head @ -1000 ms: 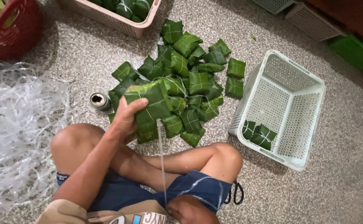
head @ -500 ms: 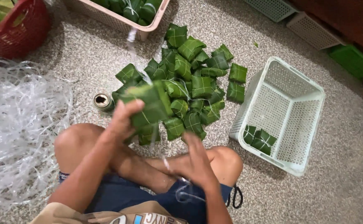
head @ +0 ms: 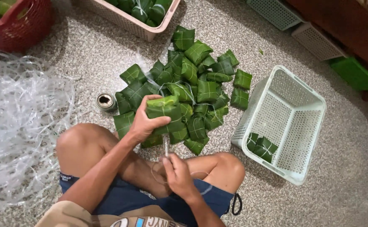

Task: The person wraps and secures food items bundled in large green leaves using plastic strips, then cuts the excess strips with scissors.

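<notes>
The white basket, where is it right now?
The white basket sits right of the leaf parcel pile, tipped, with two parcels inside.

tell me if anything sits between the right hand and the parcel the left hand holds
Nothing solid. The left hand grips the leaf parcel; the right hand is just below it, pinching a thin string that runs up to the parcel.

The floor (head: 352, 168) is speckled grey stone or terrazzo, evenly lit with soft shadows. Along the upper right edge runs a piece of dark reddish-brown wooden furniture (head: 348, 29), perhaps a cabinet or bench, though too little shows to tell. Pale green lattice crates (head: 293, 21) lie against its foot, with a bright green object (head: 354, 73) just beside them.
</notes>
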